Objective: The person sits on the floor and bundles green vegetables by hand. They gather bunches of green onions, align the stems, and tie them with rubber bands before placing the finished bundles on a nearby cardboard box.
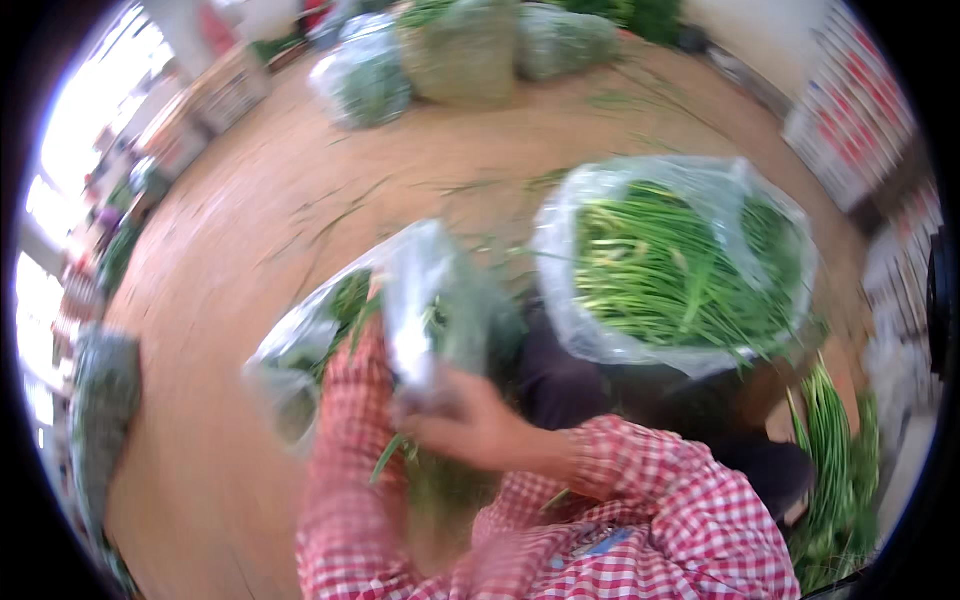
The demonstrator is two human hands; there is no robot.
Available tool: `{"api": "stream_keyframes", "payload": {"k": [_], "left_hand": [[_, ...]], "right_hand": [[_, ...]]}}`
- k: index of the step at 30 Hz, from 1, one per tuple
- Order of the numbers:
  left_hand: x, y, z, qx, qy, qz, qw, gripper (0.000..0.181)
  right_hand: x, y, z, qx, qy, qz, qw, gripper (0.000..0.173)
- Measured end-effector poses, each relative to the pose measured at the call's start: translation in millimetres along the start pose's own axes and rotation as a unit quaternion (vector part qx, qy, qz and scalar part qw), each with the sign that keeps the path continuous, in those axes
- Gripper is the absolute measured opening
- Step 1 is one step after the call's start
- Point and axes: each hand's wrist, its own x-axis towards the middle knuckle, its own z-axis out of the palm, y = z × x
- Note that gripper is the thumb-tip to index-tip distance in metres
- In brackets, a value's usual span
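Note:
A see-through plastic bag (292,337) holding dark green leafy vegetables (346,304) stands on the floor in front of me. My left arm, in a red checked sleeve, reaches into its mouth. Only a sliver of my left hand (376,289) shows beside the plastic; its fingers are hidden. At the near rim, my right hand (476,420) grips the gathered plastic, slightly blurred. To the right, a second plastic bag (559,300), wide open, is filled with long green stalks with pale ends, perhaps garlic chives (660,262).
More long green stalks (825,420) lie at my right side. Filled plastic bags (367,75) stand at the back. A long stuffed bag (105,405) and cardboard boxes (225,86) line the left. Stacked white-and-red cartons (847,112) are at right. Loose leaves litter the brown floor (225,247).

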Motion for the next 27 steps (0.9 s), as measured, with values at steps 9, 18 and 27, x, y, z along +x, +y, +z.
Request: {"api": "stream_keyframes", "payload": {"k": [9, 18, 27], "left_hand": [[53.7, 14.0, 121.5, 0.111, -0.033, -0.095, 0.989, 0.058], [52.5, -4.9, 129.4, 0.057, 0.007, -0.111, 0.992, 0.053], [-106.3, 1.3, 76.5, -0.205, 0.104, 0.081, 0.97, 0.049]], "right_hand": [[-70.2, 37.2, -36.2, -0.146, -0.108, -0.01, 0.983, 0.045], [-123.1, -29.6, -92.1, -0.575, 0.097, -0.2, 0.787, 0.024], [-191.8, -87.1, -223.0, -0.843, 0.21, -0.042, 0.494, 0.033]]}}
